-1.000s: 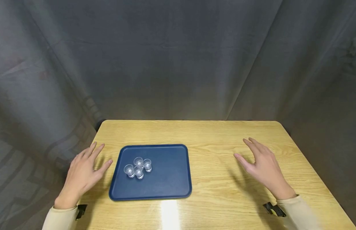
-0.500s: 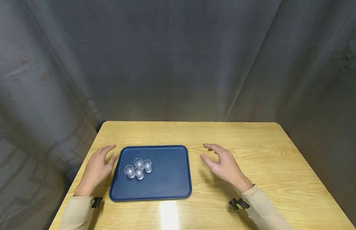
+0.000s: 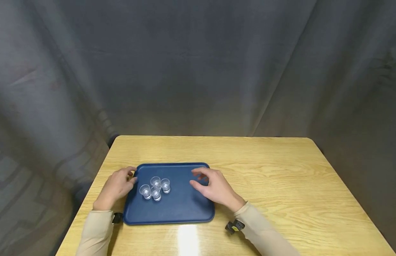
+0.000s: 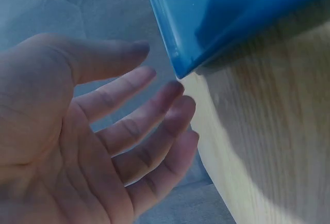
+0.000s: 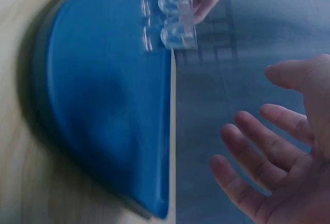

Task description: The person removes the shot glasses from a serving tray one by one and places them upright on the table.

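Note:
A dark blue tray (image 3: pixel 182 209) lies on the table, with several small clear shot glasses (image 3: pixel 156 193) grouped on its left half. My left hand (image 3: pixel 117 185) is at the tray's left edge, fingers loosely bent, nothing held. In the left wrist view, a gap shows between its fingertips (image 4: pixel 188 105) and the tray corner (image 4: pixel 178 61). Over the right side of the tray hovers my right hand (image 3: pixel 215 186), thumb and fingers spread apart. The right wrist view shows the right hand (image 5: pixel 278 167) holding nothing, with the glasses (image 5: pixel 178 33) farther off, near the left hand.
The light wooden table (image 3: pixel 281 185) extends to the right of the tray. Grey curtains (image 3: pixel 198 71) hang behind the table and at both sides. A bright light reflection lies on the tabletop in front of the tray.
Both hands have moved inward: the left one rightward to the tray's edge, the right one far leftward from over the bare table to over the tray. Tray and glasses stay put.

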Demonstrator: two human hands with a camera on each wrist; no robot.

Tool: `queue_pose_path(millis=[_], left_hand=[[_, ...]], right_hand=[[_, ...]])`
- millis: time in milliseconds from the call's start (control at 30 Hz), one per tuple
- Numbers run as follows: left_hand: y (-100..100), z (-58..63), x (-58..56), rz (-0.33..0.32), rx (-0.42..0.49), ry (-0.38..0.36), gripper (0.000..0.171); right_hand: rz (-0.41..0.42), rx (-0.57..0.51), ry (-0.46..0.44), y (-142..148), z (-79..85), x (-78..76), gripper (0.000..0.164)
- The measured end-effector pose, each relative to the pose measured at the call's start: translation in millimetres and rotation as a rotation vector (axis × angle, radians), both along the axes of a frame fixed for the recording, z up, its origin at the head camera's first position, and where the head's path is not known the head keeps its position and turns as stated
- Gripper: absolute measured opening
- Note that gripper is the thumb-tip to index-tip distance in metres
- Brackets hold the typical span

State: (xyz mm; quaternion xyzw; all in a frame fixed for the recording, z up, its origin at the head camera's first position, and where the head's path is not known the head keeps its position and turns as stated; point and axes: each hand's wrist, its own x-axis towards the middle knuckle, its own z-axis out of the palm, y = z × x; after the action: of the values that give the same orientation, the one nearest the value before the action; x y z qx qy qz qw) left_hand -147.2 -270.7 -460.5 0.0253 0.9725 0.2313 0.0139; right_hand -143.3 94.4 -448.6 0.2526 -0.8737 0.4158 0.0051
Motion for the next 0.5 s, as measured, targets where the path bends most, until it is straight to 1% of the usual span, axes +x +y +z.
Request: queue_pose_path(millis=[133,300,500], left_hand=[[-2.4,-3.3,0.4,-0.024,0.016,-0.02,0.035],[-3.9,-6.5,1.9,-0.033,0.002,-0.034,0.032],[-6.0,-7.7,0.4,-0.045,-0.018,-0.06,0.03]], right_hand=[[0.054,-0.017,-0.035,-17.2,-4.8,-1.9,0.035],[0.1,-0.041,-0.073,-35.8,-10.8,-4.3,0.037],[0.105,-0.047,-0.095,-52.3,-15.9,-7.0,0.045]])
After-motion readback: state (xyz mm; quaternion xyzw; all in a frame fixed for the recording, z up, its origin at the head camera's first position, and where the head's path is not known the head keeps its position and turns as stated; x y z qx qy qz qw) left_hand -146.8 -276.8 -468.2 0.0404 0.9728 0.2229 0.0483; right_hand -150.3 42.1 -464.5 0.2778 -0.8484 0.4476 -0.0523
